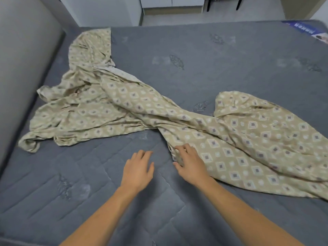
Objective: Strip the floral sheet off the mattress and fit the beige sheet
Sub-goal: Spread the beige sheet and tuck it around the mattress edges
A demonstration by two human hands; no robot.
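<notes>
A: Item one: grey quilted mattress [230, 55], leaf motifs stitched in, bare over most of its top. A printed label sits at its far right corner.

B: Item two?

A: Beige cotton sheet with a diamond-and-dot print [248, 142], lying loose and crumpled on the mattress. One bunch is heaped toward the padded grey headboard [21, 59] at left; a twisted band runs from it to a flatter spread at right. No corner looks tucked, so I judge fitting has not begun.

B: And the floral sheet?

A: Not in view; probably already stripped.

B: Hands?

A: Right hand [190, 164] rests on the near edge of the beige sheet, fingers bent into the cloth, grip closing on a fold, likely to find an edge and untwist it. Left hand [137, 168] hovers over bare mattress just beside it, fingers relaxed and spread, grip wide, holding nothing, seemingly ready to take the next stretch of hem.
</notes>
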